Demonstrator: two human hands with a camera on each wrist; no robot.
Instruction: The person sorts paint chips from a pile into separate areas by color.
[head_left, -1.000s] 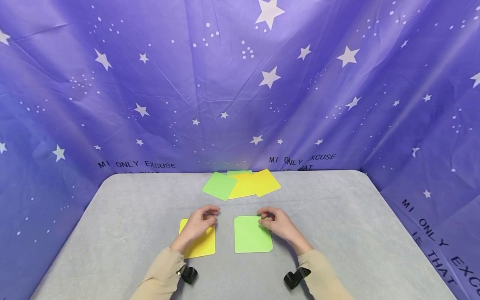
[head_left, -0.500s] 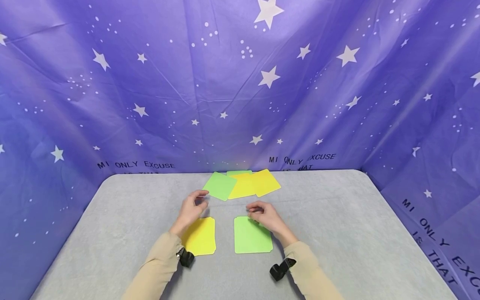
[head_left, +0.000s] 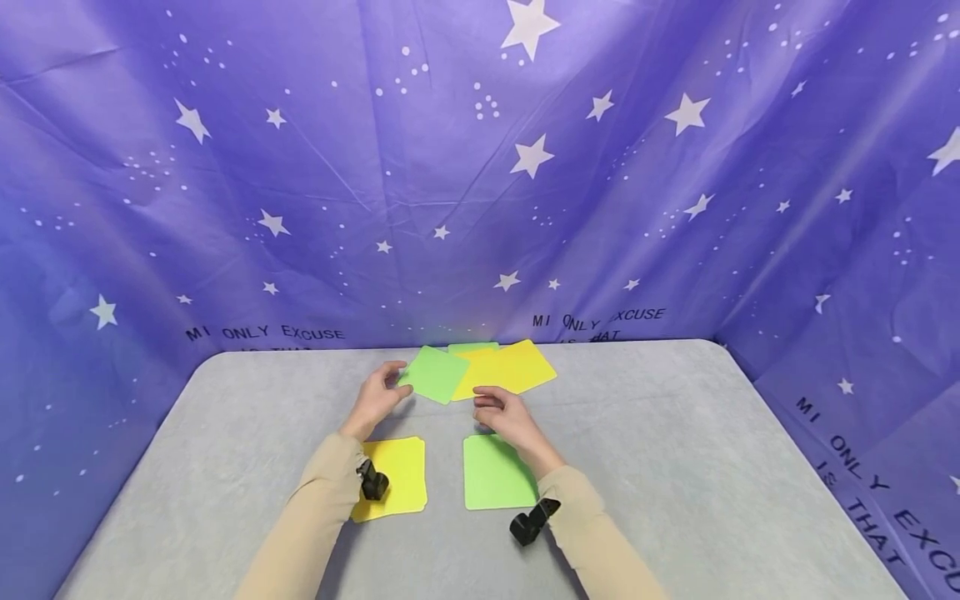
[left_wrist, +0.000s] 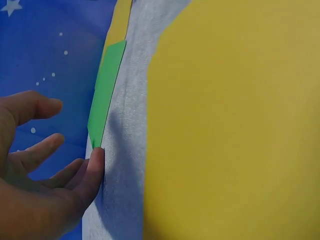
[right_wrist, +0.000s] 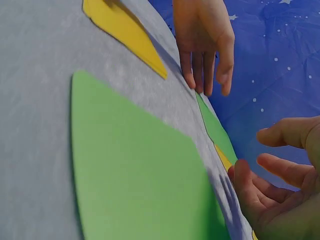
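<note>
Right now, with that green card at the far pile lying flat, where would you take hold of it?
Probably at its near-left corner, coming from the left, where the left hand already touches the far green card. It lies flat on the grey table, and its right side meets the yellow cards, so the left edge looks freest.

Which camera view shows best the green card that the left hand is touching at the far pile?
The head view: green card whole, left hand at its corner. Left wrist shows it only as an edge-on sliver; right wrist, a narrow strip.
</note>
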